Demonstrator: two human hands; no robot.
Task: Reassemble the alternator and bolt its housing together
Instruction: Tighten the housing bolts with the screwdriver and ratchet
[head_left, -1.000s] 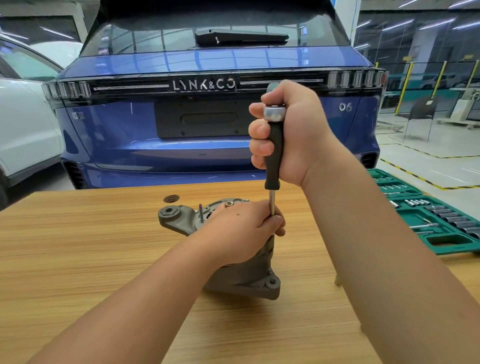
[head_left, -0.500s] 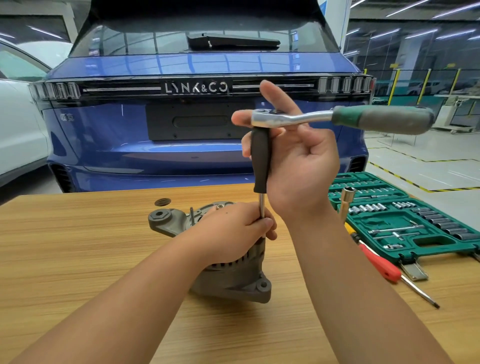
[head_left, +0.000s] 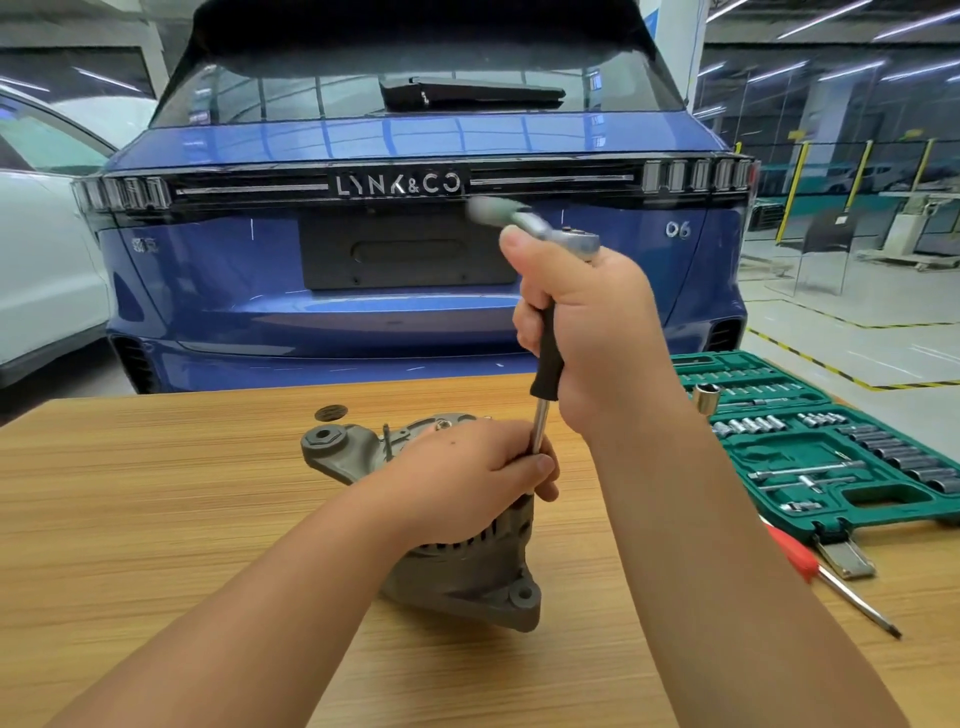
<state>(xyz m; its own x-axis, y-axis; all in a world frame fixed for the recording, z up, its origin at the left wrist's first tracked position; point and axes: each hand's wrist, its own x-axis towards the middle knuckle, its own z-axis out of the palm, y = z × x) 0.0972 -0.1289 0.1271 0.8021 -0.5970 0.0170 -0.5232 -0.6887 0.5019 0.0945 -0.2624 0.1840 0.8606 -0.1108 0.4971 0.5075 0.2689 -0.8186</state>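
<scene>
A: Where was the alternator (head_left: 462, 566)?

B: On the table (head_left: 156, 519), under the left hand (head_left: 467, 478), whose fingers curled over its top and pinched the extension (head_left: 540, 426) shaft.

A: And the right hand (head_left: 597, 332)?

B: Directly above the left, fist closed round the extension's black grip. The ratchet (head_left: 550, 228) sat on top, its handle blurred, pointing left.

A: Other items?

B: 1 socket case (head_left: 831, 447) and 1 screwdriver (head_left: 831, 577), right of the right forearm.

Matt cast-metal alternator (head_left: 457, 582) on a wood-grain table (head_left: 156, 519); polished chrome ratchet (head_left: 566, 236) over a black rubbery extension grip (head_left: 548, 358); green plastic socket case (head_left: 831, 457) at right.
</scene>
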